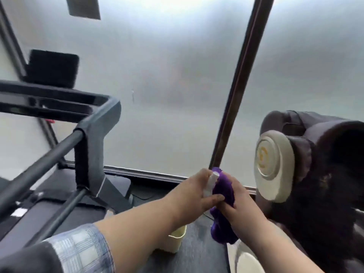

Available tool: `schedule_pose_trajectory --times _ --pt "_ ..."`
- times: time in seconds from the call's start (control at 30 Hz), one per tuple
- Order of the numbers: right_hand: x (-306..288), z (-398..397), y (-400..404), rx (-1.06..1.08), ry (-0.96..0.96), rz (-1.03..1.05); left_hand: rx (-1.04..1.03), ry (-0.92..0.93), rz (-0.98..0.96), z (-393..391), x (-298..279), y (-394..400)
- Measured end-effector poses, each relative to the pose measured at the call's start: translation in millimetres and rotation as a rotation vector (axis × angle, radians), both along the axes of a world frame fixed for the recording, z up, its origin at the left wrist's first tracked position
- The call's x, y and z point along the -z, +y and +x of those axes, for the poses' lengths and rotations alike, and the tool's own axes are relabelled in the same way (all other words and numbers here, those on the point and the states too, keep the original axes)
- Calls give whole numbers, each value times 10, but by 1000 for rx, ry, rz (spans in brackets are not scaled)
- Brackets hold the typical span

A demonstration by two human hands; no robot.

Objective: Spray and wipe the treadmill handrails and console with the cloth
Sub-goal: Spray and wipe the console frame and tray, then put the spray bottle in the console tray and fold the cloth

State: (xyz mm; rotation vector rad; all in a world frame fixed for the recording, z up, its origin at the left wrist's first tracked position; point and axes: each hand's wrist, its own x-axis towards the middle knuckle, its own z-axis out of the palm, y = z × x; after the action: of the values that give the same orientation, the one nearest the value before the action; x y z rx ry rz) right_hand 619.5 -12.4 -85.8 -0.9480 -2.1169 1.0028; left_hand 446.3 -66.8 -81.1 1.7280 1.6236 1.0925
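While the left hand [194, 191] grips a white spray bottle [210, 184], the right hand [239, 201] clutches the purple cloth [223, 196] against it.

Soft daylight glows through the frosted window [177, 66], brightest at top; motion blur smears everything, and wide-angle distortion bends the edges.

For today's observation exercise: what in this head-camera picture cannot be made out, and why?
- Spray bottle, head view: mostly hidden by left hand and purple cloth.
- Treadmill console: motion-blurred, cut off by the left edge.
- Right hand: fingertips buried in the cloth.
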Motion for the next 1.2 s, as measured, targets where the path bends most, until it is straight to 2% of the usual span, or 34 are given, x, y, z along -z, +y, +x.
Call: schedule_pose_trajectory --times 0.2,0.37,0.5,0.63,0.83,1.07,1.2 --pt "56 -941 546 -246 48 -55 -260 -32 -4 -728 -62 72" --pt "192 -1825 917 -322 101 -119 -630 -106 146 -1754 -328 118" --pt "151 -2541 1184 -339 114 -88 -807 -27 139 -2689 -681 341" --pt "74 -3230 1414 -341 100 -60 -905 94 202 -3727 -921 698" --pt "116 -3872 1625 -294 35 -26 -965 85 235 -4960 -796 1086" --pt "270 -4071 1810 -289 -84 6 -972 26 157 -5428 -321 1511" --pt "303 -4134 1917 -306 -82 3 -977 27 153 -5453 -213 1607"
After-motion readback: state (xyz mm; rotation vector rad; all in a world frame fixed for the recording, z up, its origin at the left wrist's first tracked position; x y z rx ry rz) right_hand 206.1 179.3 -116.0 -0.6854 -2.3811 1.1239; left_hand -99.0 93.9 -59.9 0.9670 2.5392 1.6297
